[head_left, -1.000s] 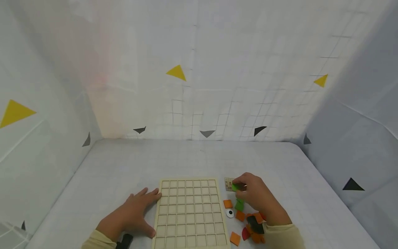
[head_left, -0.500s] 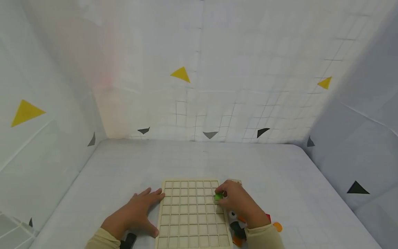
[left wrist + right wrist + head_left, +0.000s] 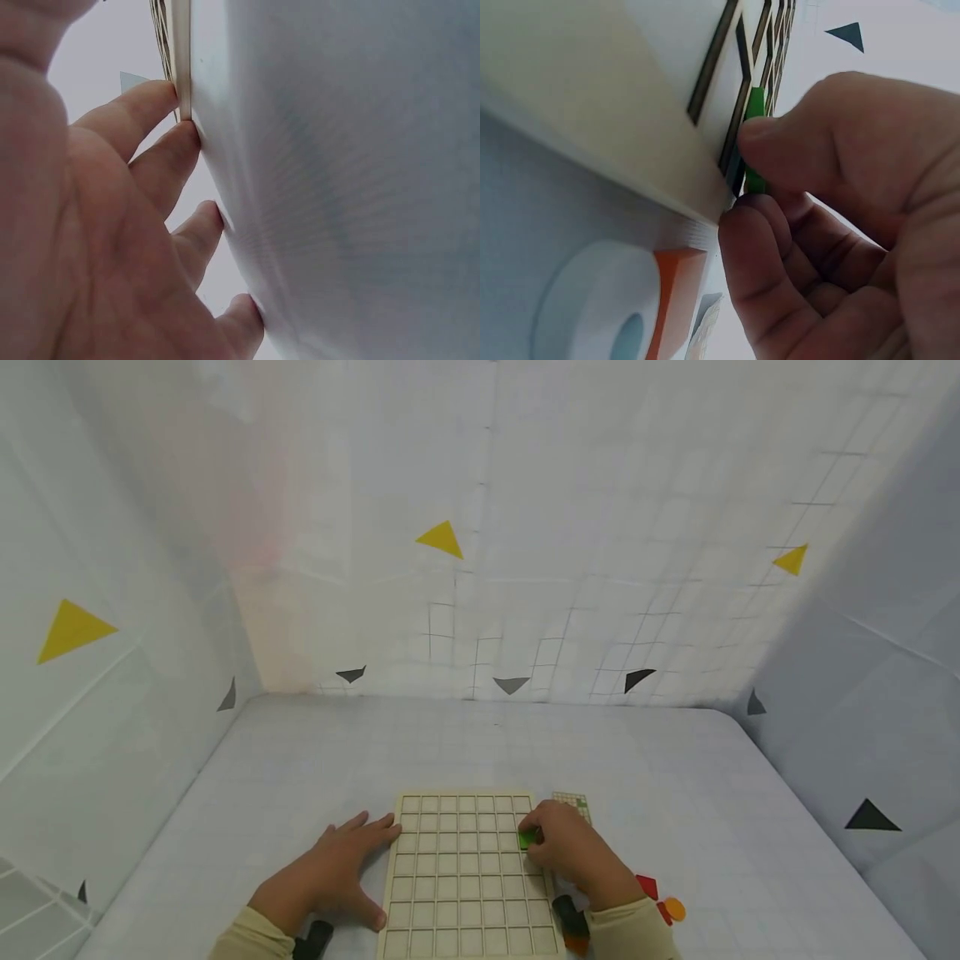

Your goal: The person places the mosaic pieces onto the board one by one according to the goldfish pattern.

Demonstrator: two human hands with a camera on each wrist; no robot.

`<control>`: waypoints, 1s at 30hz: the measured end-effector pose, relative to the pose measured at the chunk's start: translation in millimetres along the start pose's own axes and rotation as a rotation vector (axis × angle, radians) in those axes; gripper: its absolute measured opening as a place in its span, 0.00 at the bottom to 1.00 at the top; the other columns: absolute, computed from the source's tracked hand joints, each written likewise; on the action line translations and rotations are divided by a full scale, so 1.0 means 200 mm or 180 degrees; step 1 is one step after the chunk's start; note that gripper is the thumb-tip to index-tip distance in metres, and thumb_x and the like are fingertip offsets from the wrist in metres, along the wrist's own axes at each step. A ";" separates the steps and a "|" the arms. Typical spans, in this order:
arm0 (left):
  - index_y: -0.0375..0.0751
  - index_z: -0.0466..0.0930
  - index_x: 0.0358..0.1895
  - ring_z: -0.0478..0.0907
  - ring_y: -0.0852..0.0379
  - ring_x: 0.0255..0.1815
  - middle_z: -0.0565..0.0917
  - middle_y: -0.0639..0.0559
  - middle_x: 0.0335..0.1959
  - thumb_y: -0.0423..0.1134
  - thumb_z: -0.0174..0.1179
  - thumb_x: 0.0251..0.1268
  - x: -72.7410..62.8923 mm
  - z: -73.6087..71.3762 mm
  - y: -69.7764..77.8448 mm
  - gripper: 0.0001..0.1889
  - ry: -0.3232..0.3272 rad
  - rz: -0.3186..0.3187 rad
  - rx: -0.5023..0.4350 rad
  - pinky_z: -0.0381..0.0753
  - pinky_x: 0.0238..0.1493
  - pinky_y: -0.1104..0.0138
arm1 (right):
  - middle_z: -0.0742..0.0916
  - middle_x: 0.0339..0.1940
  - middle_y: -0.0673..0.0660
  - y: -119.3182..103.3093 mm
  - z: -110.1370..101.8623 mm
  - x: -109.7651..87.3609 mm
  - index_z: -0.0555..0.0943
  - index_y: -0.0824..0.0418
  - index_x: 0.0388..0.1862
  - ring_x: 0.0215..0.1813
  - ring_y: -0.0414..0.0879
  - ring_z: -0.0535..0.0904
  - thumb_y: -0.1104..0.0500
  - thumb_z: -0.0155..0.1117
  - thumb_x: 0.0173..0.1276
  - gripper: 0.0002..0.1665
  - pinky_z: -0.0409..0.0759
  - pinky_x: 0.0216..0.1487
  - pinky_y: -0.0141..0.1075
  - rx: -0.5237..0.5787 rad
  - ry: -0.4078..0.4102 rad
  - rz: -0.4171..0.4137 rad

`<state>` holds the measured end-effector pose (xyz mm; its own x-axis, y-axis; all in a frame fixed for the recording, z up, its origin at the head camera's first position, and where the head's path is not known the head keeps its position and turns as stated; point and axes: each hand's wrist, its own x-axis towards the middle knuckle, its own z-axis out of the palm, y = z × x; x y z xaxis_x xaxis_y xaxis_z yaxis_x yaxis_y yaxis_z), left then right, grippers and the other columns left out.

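A pale wooden grid board (image 3: 457, 888) lies on the table in front of me, its cells bare where they show. My left hand (image 3: 326, 872) rests at its left side with fingers spread; in the left wrist view, fingertips touch the board's edge (image 3: 180, 56). Over the right-hand column, my right hand (image 3: 573, 850) pinches a small green tile (image 3: 527, 839) between thumb and fingers. Seen from the right wrist, the green tile (image 3: 757, 101) stands tilted at a cell near the board's rim. My fingers hide part of it.
A small printed grid card (image 3: 573, 799) lies beyond my right hand, partly covered. Right of the board are a dark piece (image 3: 570, 913), red pieces (image 3: 647, 886) and an orange disc (image 3: 675, 908). The right wrist view shows a white eye disc (image 3: 600, 300) and an orange tile (image 3: 681, 289).
My right hand has carried the green tile leftward from the pieces beside the card to the board's right column, then lowered it slightly. The left hand has stayed at the board's edge.
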<state>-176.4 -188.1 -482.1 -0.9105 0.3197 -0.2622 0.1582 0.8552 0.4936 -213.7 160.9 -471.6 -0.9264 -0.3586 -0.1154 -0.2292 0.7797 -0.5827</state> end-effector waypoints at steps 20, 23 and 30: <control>0.57 0.68 0.76 0.49 0.36 0.83 0.62 0.55 0.81 0.62 0.85 0.18 -0.01 0.01 0.01 0.65 -0.0009 0.0063 -0.0053 0.42 0.77 0.30 | 0.84 0.52 0.57 -0.08 -0.03 -0.09 0.85 0.61 0.55 0.50 0.56 0.81 0.65 0.72 0.63 0.20 0.79 0.56 0.55 -0.0198 0.0066 -0.0071; 0.57 0.67 0.76 0.49 0.36 0.83 0.62 0.55 0.81 0.63 0.84 0.19 0.00 0.02 0.00 0.65 0.0025 0.0119 0.0008 0.43 0.77 0.30 | 0.82 0.56 0.56 -0.07 -0.09 -0.13 0.82 0.60 0.62 0.44 0.47 0.77 0.65 0.68 0.66 0.24 0.81 0.39 0.42 0.0225 0.0197 0.0063; 0.54 0.66 0.77 0.49 0.35 0.83 0.62 0.53 0.81 0.64 0.84 0.20 0.00 0.00 -0.02 0.66 0.0064 0.0187 0.0074 0.44 0.76 0.28 | 0.81 0.63 0.56 -0.04 -0.26 -0.24 0.79 0.52 0.66 0.47 0.45 0.80 0.56 0.72 0.67 0.28 0.83 0.40 0.37 0.0671 0.0761 0.0644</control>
<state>-176.9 -192.4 -484.3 -0.9069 0.3615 -0.2166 0.2200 0.8445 0.4883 -183.8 198.7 -419.2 -0.9959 -0.0586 -0.0685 0.0091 0.6907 -0.7231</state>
